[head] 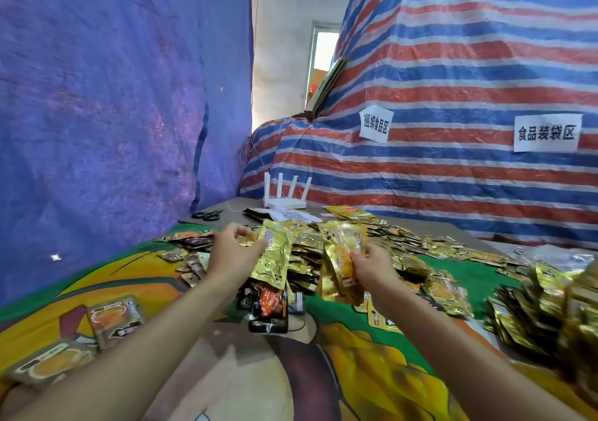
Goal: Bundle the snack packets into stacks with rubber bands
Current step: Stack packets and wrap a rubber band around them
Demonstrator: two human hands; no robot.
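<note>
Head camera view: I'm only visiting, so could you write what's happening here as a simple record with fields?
Left hand: pinches one gold packet
Right hand: grips a small stack of gold packets
Loose pile: gold packets heaped mid-table, beyond both hands
Side heap: more gold packets at the right, blurred
Far end of table: scissors, white router
Backdrop: blue tarp left, striped tarp right with paper signs
Rubber bands: none I can make out

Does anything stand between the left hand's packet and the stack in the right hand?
Nothing visible. The left hand holds the gold packet beside the stack in the right hand, with an open gap between them above the pile.
</note>
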